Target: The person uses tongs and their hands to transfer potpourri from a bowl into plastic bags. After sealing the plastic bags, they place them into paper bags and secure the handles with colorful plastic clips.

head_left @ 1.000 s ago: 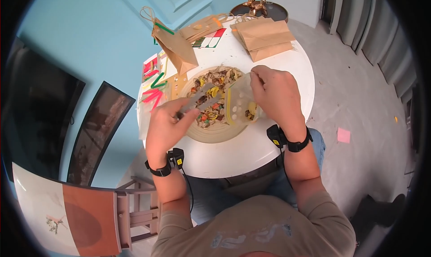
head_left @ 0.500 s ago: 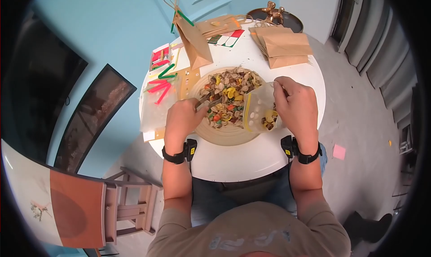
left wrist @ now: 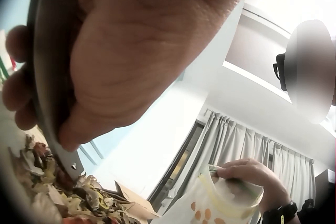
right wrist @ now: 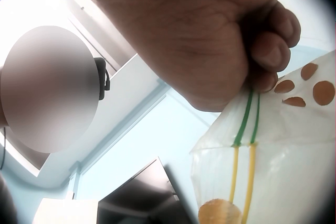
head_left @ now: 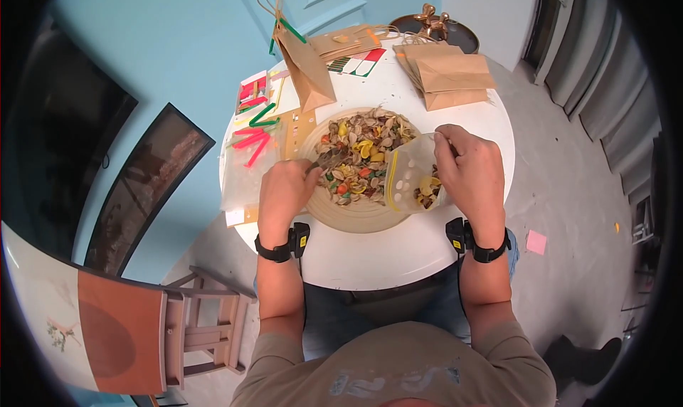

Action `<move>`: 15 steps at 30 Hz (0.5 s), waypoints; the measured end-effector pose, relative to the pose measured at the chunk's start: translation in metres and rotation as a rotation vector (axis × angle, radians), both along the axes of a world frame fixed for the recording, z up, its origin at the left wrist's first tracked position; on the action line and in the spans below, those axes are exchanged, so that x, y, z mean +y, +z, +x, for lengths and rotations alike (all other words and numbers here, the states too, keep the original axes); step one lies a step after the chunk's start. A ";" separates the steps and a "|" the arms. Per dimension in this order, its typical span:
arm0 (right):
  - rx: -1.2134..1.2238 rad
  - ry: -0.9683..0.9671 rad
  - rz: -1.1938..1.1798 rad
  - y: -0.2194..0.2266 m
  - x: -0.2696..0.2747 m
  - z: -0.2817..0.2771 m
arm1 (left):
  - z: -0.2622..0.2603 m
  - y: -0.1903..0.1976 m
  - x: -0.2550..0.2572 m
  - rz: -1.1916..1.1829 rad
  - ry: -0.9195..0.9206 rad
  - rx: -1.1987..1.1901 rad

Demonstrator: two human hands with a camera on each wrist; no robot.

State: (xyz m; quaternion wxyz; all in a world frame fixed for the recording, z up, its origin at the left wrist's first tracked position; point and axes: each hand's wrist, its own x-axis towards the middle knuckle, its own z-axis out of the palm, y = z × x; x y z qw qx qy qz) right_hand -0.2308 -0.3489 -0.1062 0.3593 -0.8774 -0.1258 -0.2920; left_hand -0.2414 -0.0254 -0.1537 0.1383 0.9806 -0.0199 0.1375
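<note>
My left hand [head_left: 284,193] grips a metal tool [left wrist: 46,71], whose far end dips into the potpourri [head_left: 363,186] heaped on a round tan plate [head_left: 341,222]. The dried pieces are beige and brown, with some yellow, orange and green. At the plate's right side, my right hand [head_left: 469,168] pinches the upper edge of a translucent zip bag [head_left: 409,165]. A yellow line runs along the bag's mouth, and some yellow and brown pieces lie inside. In the right wrist view the curled fingers [right wrist: 270,53] hold the bag beside its green and yellow seal lines.
Brown paper bags [head_left: 455,72] lie at the back right, and another [head_left: 306,69] stands at the back left. Pink strips [head_left: 252,140], green strips [head_left: 263,115] and clear bags [head_left: 245,179] lie on the left of the white round table [head_left: 348,265].
Both hands first shifted right in the head view along with the whole scene. The left hand's tool has lowered into the dried pieces; the right hand still holds the bag.
</note>
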 end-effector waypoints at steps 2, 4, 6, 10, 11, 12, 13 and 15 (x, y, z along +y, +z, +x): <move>0.002 0.005 0.012 0.000 -0.001 0.000 | -0.002 0.004 0.000 -0.015 0.012 0.016; 0.005 0.011 0.018 -0.001 -0.001 0.001 | -0.005 0.007 0.000 -0.052 0.017 0.008; 0.010 0.013 0.017 -0.001 -0.002 0.001 | -0.010 0.016 -0.001 -0.103 0.021 0.018; -0.003 0.024 0.011 -0.001 -0.002 0.002 | -0.024 0.033 0.004 -0.200 -0.005 -0.007; -0.008 0.028 0.010 -0.002 -0.002 0.003 | -0.027 0.036 0.003 -0.217 -0.022 -0.033; -0.014 0.028 0.008 -0.004 -0.003 0.003 | -0.032 0.042 -0.001 -0.227 -0.020 -0.024; -0.013 0.028 -0.002 -0.005 -0.004 0.004 | -0.039 0.051 -0.007 -0.239 -0.018 -0.015; -0.011 0.027 -0.023 -0.005 -0.004 0.005 | -0.052 0.066 -0.019 -0.261 -0.033 -0.011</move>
